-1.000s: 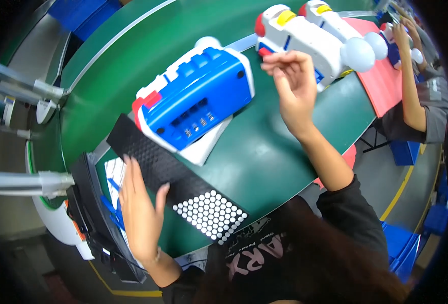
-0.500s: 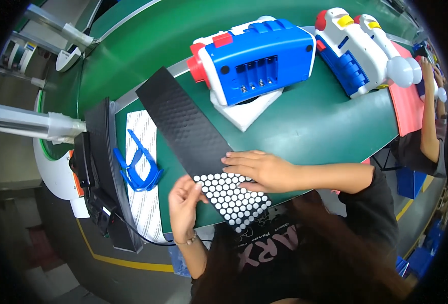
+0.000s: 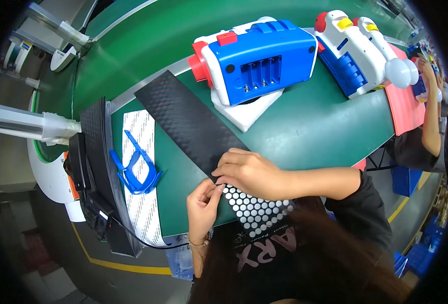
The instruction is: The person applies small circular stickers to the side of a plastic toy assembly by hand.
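Note:
A long black sheet with rows of small raised rounds [image 3: 188,121] lies slantwise across the green table. Toward me, its near end shows white round dots [image 3: 259,209] against dark backing and hangs past the table edge by my shirt. My left hand [image 3: 202,205] pinches the sheet's left edge where black meets white, thumb against fingertips. Bent over the same spot, my right hand [image 3: 249,175] has its fingers curled down onto the sheet, tips almost meeting the left ones. Whether a single round is between the fingertips is hidden.
Beyond the sheet, a blue and white toy [image 3: 264,66] with an uncovered battery bay rests on white foam [image 3: 249,114]. Similar toys [image 3: 348,61] stand at right, near another person's arm [image 3: 431,116]. A blue plastic frame [image 3: 138,169] lies on a white strip [image 3: 145,218] at left.
My right hand has gone from lying flat to curled, meeting the left at the sheet's edge. My left hand has shifted right. The sheet's near end has slid right.

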The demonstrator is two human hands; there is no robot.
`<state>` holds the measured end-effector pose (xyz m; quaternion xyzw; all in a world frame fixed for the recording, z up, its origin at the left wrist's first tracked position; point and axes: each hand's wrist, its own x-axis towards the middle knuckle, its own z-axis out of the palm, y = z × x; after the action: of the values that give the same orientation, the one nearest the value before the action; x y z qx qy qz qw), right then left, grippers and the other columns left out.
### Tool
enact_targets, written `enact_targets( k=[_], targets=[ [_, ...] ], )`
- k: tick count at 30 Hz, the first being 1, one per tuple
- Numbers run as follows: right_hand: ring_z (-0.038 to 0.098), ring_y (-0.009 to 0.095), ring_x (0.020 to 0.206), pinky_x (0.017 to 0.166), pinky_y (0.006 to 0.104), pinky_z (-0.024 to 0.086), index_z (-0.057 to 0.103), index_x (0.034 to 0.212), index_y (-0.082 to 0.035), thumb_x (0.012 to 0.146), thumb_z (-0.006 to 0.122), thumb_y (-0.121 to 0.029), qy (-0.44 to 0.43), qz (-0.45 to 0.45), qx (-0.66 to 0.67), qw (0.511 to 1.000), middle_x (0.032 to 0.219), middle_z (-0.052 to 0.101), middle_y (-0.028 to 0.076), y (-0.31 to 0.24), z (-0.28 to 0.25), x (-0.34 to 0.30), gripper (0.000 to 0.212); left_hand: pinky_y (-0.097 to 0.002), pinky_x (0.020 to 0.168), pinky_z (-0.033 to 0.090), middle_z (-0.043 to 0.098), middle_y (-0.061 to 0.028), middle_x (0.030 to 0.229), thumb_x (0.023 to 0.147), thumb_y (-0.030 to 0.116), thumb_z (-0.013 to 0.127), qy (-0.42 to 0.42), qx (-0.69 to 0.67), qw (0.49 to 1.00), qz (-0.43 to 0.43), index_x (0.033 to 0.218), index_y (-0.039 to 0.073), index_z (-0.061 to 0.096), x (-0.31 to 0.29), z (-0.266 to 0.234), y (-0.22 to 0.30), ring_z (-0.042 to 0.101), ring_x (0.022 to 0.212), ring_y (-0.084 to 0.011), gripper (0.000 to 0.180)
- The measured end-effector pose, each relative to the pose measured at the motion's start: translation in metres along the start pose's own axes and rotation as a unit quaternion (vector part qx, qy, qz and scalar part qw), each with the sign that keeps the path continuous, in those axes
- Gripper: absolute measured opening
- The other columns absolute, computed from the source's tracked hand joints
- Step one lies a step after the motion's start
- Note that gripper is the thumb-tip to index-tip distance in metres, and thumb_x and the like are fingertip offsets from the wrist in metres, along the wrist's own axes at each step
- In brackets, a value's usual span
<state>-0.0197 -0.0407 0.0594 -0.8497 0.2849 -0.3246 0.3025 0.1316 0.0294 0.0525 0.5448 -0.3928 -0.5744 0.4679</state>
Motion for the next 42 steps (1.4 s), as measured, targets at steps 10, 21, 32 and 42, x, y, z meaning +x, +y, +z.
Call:
enact_targets(
  k=[10,21,32,42],
  targets=[
    [0.055,0.024,0.079,0.071,0.0329,0.046,0.059,0.081,-0.002,0.073,0.065,-0.007,0.017,0.012,-0.013,1.0,0.078,0.056,0.008,-0.006,0.001,0.0,0.011,-0.0171,0.05,0.031,0.048,0.0036,0.062,0.082,-0.001,0.059,0.042,0.074,0.995,0.056,0.07,-0.002,0.049,0.001,0.0,-0.014,0.037,0.058,-0.0014,0.016],
    [0.054,0.025,0.078,0.073,0.0345,0.044,0.058,0.08,-0.002,0.074,0.063,-0.005,0.029,0.008,0.027,0.999,0.08,0.058,0.007,-0.001,0.001,-0.003,0.008,-0.0188,0.048,0.029,0.044,0.0036,0.059,0.082,0.0,0.059,0.065,0.101,0.99,0.075,0.069,-0.001,0.047,0.003,0.005,-0.017,0.035,0.056,-0.0027,0.018],
    [0.05,0.026,0.082,0.076,0.0353,0.04,0.053,0.082,-0.004,0.074,0.062,-0.007,0.0,0.029,0.046,0.999,0.084,0.052,0.008,0.009,0.003,-0.003,0.012,-0.0174,0.054,0.033,0.048,0.0025,0.067,0.084,0.0,0.056,0.065,0.075,0.994,0.046,0.077,-0.002,0.048,0.003,0.016,-0.008,0.04,0.063,-0.0025,0.012],
    [0.053,0.028,0.081,0.075,0.0365,0.041,0.051,0.088,-0.005,0.075,0.061,-0.007,0.025,0.026,0.061,0.997,0.082,0.054,0.009,0.011,0.003,-0.004,0.017,-0.0179,0.065,0.043,0.06,-0.0043,0.081,0.085,0.0,0.056,0.055,0.06,0.996,0.039,0.098,-0.006,0.052,0.002,0.012,-0.013,0.055,0.071,-0.0069,0.015]
  ],
)
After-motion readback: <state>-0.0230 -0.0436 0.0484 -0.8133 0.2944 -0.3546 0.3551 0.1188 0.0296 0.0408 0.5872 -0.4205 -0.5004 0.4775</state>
